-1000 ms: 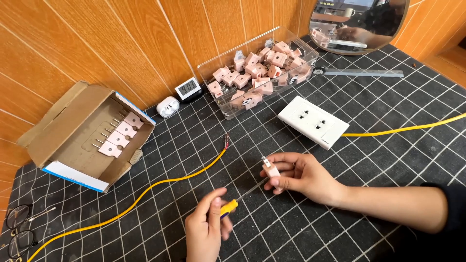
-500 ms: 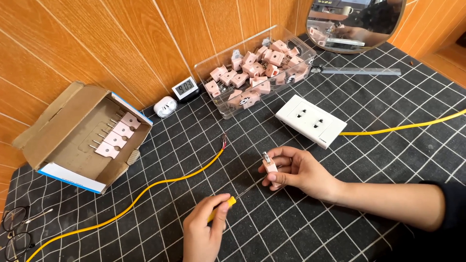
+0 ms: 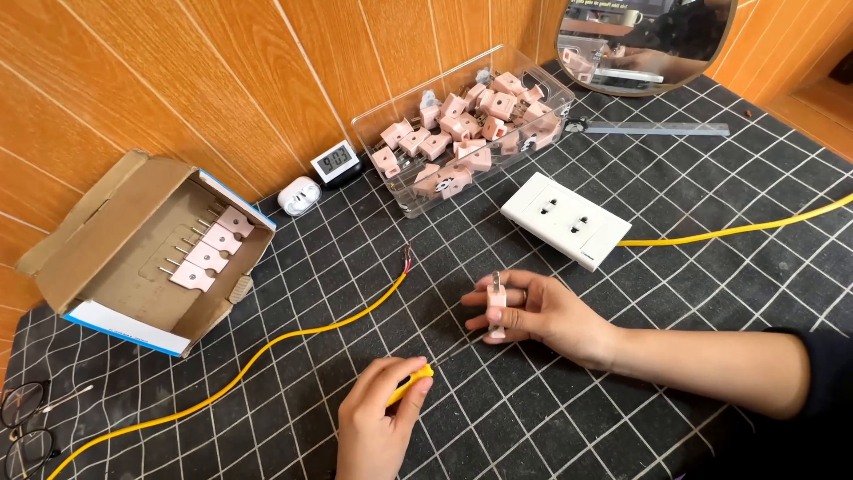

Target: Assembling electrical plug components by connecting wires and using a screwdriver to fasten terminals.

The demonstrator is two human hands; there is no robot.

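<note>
The right hand [image 3: 542, 313] pinches a pink plug [image 3: 497, 307] upright. At seven o'clock from it, the left hand [image 3: 378, 431] grips a yellow-handled screwdriver [image 3: 414, 384], tip toward the plug.

Left hand [image 3: 378, 431] fisted; right hand [image 3: 542, 311] pinching, forearm flat.

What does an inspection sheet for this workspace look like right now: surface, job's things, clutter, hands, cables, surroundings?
Surface: black grid mat.
Job's things: pink plug in right hand; yellow-handled screwdriver in left hand, its tip at the plug.
Clutter: clear bin of pink plugs; cardboard box with four plugs; small clock; white earbud case; glasses; ruler.
Hands: both closed on their items.
Cables: yellow cable, bare end free; another runs from the white socket plate.
Surroundings: wood panel wall; round mirror.
</note>
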